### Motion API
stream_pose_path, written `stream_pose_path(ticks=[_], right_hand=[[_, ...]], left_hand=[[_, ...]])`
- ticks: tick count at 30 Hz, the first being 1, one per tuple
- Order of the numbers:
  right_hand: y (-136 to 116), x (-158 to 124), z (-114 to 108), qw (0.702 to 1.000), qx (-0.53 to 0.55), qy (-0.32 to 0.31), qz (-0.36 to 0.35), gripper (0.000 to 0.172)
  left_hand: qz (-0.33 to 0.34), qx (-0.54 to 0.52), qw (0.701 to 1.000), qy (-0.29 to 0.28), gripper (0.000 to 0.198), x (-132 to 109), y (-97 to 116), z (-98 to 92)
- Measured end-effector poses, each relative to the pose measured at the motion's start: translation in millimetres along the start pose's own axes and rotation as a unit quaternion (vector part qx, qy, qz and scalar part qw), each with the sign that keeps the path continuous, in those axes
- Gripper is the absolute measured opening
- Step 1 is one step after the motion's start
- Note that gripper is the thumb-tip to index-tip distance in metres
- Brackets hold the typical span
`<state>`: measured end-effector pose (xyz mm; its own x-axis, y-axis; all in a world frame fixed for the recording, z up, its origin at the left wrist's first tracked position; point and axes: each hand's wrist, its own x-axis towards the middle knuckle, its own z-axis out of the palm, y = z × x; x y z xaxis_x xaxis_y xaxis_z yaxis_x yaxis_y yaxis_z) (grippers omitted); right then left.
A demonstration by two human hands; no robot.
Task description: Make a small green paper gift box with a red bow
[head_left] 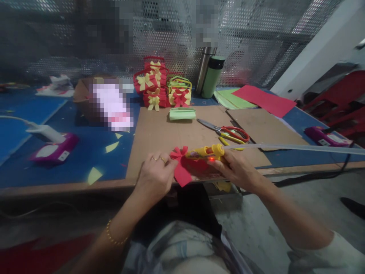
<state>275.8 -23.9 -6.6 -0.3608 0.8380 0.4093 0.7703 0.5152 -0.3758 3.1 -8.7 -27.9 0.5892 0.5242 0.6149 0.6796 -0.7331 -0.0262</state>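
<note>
My left hand [155, 176] pinches a red paper bow [181, 167] at the near edge of the brown cardboard mat [159, 133]. My right hand [235, 169] is closed round a yellow glue gun [205, 153] with a red light lit, and a long clear glue stick [285, 147] sticks out of it to the right. The gun's tip points left at the bow's knot. Both hands hover just over the table's front edge.
Red-handled scissors [228, 131] and a folded green paper piece [182, 113] lie on the mat. Red and yellow paper baskets [161, 85] are stacked behind, beside two flasks [211, 74]. Red and green paper sheets [264, 99] lie at the back right. Purple devices [55, 150] sit at each side.
</note>
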Motion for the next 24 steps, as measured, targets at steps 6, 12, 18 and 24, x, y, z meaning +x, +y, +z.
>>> stream_pose_path(ticks=[6, 12, 18, 24], right_hand=[[1, -2, 1, 1.000, -0.002, 0.008, 0.010, 0.033], [1, -6, -2, 1.000, 0.002, 0.025, 0.011, 0.029], [-1, -1, -1, 1.000, -0.001, 0.025, -0.006, 0.035], [-2, -8, -9, 0.997, 0.059, 0.045, 0.030, 0.037]], left_hand=[[-0.001, -0.004, 1.000, -0.006, 0.021, 0, 0, -0.4], [-0.001, -0.006, 1.000, -0.006, 0.021, 0, -1, 0.9], [-0.014, -0.011, 0.999, -0.037, 0.026, -3, 1, -10.3], [-0.011, -0.098, 0.993, -0.061, 0.021, -15, 7, -25.8]])
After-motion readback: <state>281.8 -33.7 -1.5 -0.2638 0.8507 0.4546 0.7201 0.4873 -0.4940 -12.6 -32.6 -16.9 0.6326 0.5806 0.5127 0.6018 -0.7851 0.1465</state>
